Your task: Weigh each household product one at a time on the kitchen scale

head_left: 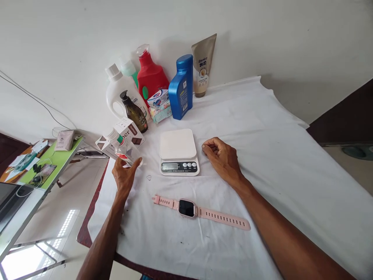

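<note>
Table cloth [262, 128]: We see a wrinkled white fabric sheet over the whole table, soft and loose, bunched at the far edge by the wall.
White jug [118, 95]: A big glossy plastic detergent jug standing at the back, with a red jug [150, 76] and a blue bottle [181, 87] beside it, all hard moulded plastic.
Tube [203, 64]: A tan squeeze tube propped cap-down against the wall.
Kitchen scale [178, 151]: A flat white rounded-square platform with a small display and buttons at the near edge; nothing lies on it.
Watch [186, 208]: A pink smartwatch, rubbery perforated strap laid out flat, dark glass face up, near us and well apart from both hands.
Small bottle [124, 149]: A clear plastic bottle with a white cap and red-and-green label, tilted, left of the scale and just in front of a white carton [129, 132].
Left hand [125, 175]: Our fingers are curled round the lower part of the small bottle, gripping it from below.
Right hand [221, 157]: Loosely closed in a soft fist, holding nothing that we can see, resting on the cloth just right of the scale.
Step in hand: We judge the bottle is being carried at the left of the scale.
Next move: Setting it on the platform would call for a short shift right and an upright bottle, since its narrow base could tip.
</note>
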{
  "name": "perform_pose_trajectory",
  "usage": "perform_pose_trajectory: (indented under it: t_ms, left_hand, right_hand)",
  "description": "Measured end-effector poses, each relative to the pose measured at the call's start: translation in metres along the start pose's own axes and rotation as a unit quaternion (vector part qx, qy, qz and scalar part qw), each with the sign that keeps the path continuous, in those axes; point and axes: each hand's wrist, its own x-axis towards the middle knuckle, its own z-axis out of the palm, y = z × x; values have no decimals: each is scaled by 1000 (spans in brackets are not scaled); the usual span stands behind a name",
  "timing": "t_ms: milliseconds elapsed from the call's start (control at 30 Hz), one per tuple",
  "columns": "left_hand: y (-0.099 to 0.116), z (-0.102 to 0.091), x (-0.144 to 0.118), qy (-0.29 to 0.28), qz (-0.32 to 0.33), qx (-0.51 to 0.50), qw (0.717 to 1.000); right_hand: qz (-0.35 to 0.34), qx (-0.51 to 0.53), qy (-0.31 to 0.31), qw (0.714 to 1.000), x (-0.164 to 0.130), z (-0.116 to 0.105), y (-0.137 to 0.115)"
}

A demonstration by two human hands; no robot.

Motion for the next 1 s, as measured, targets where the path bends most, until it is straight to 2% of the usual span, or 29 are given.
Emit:
perform_pose_trajectory:
  t_ms: [133,267,367,433,500,567,633,700,767,833,933,1000]
  left_hand:
    - [7,15,16,22,9,-3,1000]
    - [13,28,28,32,-14,40,999]
    - [17,28,29,22,-29,65,997]
    - [20,22,24,13,-19,55,998]
    - [25,11,18,23,7,34,999]
    - [35,-2,12,56,43,21,997]
    - [53,-10,9,91,95,13,991]
    - [81,-10,8,107,163,-7,981]
    - [114,5,10,92,236,-46,966]
    - [147,35,13,45,298,-93,949]
    - [191,99,23,-82,352,-122,924]
    - [216,148,33,-154,337,-117,922]
  right_hand:
    - [-2,9,-4,1000,1,0,1]
    - [-10,26,-4,1000,2,1,3]
    - [-20,28,3,999,4,2,6]
    - [-25,27,6,999,5,3,8]
    - [-26,29,5,999,6,3,10]
    - [-30,30,4,999,6,3,10]
    - [-38,27,5,999,7,3,11]
    - [-45,23,7,999,7,4,12]
    - [-47,20,11,999,7,5,12]
    - [-45,17,16,999,8,7,13]
    - [-49,17,23,998,8,8,13]
    - [-56,19,27,998,8,9,14]
